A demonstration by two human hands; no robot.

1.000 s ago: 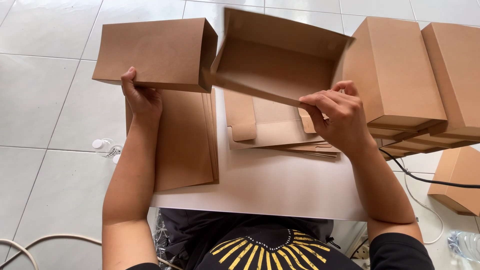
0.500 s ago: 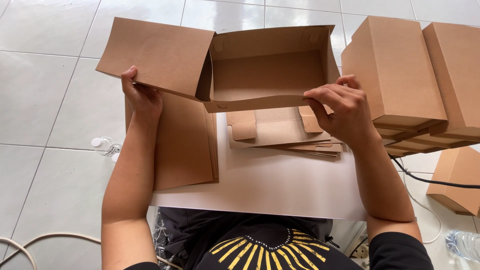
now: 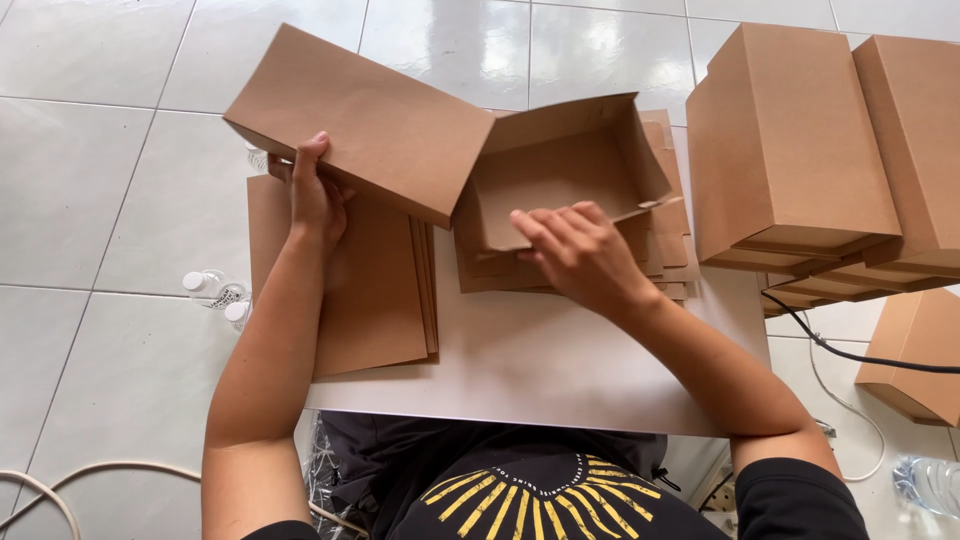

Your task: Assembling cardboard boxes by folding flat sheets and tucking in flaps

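Small plastic bottles lie on the tiled floor at far left. The left hand pinches the half-folded brown cardboard box above a stack of flat blanks. The right hand, fingers together, presses its open flap. Finished boxes crowd the white board at right.
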